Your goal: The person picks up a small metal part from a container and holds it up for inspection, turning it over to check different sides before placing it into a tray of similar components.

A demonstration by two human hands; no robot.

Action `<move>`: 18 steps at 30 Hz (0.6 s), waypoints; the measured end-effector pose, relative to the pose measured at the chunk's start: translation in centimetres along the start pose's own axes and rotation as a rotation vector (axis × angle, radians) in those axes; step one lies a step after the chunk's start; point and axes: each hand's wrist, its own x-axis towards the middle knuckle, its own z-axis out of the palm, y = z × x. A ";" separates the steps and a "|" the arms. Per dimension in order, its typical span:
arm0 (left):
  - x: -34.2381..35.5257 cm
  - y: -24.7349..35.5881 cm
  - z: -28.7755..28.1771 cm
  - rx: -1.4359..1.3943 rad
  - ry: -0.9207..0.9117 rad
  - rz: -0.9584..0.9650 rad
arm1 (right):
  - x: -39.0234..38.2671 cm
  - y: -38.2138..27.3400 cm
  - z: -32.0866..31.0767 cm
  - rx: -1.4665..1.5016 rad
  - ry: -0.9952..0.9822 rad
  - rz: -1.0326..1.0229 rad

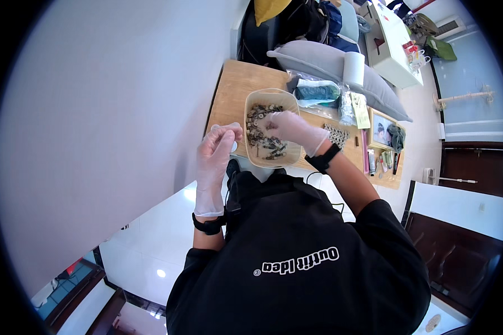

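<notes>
A pale, translucent plastic tub (250,154) stands on the wooden table, holding many small metal parts (275,149), some ring-shaped and some long and dark. My right hand (293,129), in a clear thin glove, reaches over its right wall, and the bent fingers are down at the parts. Whatever lies between those fingertips is too small to name. Just outside the tub's left wall, my gloved left hand (218,146) is raised with its fingers curled together. I cannot make out what is in it. Beside it shows a small white round piece (234,147).
Right of the tub, several small cylindrical pieces (336,135) stand grouped on the wooden table (232,84). Beyond are plastic-wrapped packets (317,91), a white paper roll (354,68), a grey cushion (310,56), a framed picture (381,127) and small tubes (371,162). A white wall (123,111) rises on the left.
</notes>
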 end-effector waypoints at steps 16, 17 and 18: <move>2.0 -1.9 5.3 0.230 -0.072 -0.104 | -24.1 15.9 -1.9 0.671 0.918 0.480; 2.2 -1.8 5.8 0.243 -0.092 -0.103 | -24.4 16.5 -0.9 0.626 0.939 0.500; 2.2 -1.7 6.2 0.256 -0.111 -0.100 | -24.5 17.3 -0.1 0.573 0.936 0.513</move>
